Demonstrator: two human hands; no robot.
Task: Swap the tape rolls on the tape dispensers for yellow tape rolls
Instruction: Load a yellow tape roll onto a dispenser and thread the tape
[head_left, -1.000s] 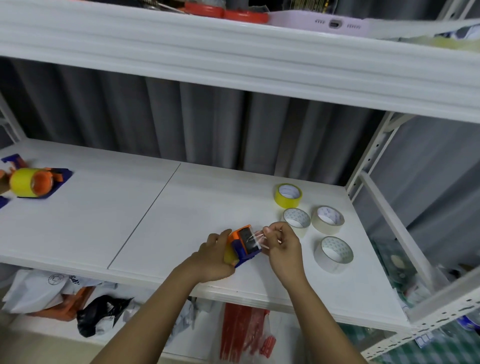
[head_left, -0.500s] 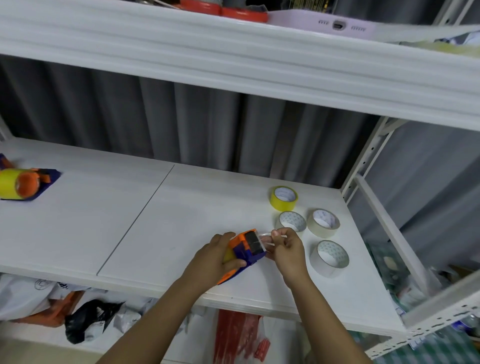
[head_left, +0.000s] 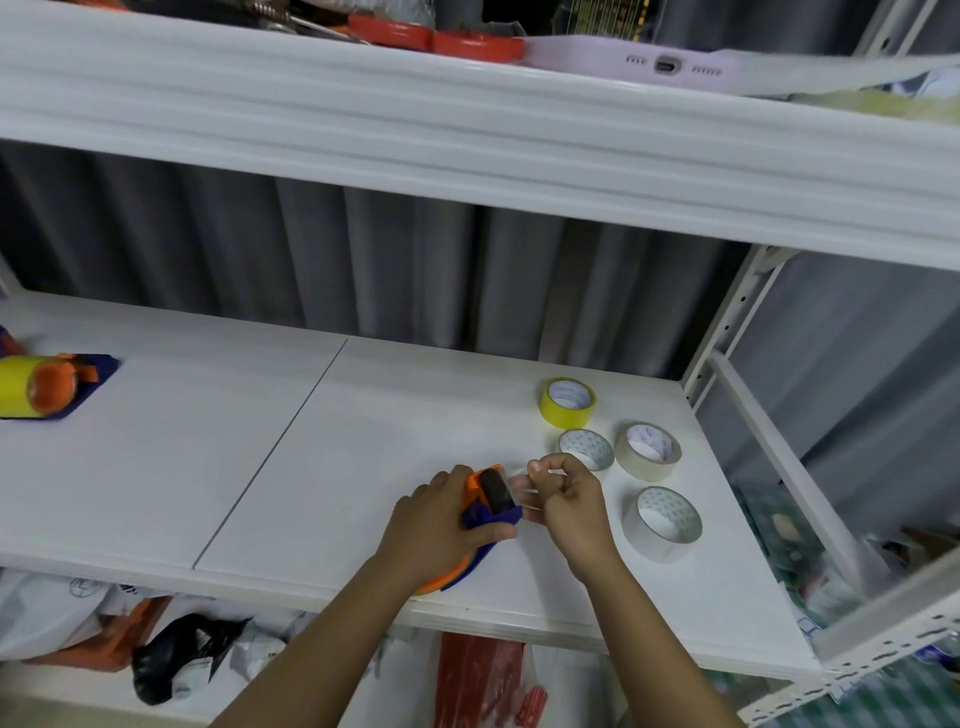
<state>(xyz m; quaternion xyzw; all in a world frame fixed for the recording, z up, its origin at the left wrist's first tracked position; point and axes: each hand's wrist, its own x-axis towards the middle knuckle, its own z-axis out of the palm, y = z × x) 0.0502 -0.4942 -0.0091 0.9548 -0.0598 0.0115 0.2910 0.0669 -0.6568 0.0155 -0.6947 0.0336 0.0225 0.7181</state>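
Gripping the tape dispenser (head_left: 488, 512) – light, rigid plastic – left hand (head_left: 441, 525) wraps its body; right hand (head_left: 569, 506) fingers (head_left: 540, 470) pinch limp, sticky clear tape end (head_left: 519, 493) just beyond the roller.

rolls (head_left: 623, 452) right of dispenser (head_left: 488, 504), probably apart

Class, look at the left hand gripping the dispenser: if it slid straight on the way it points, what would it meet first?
Probably the right hand, pinching tape just beyond the dispenser that the left hand grips.
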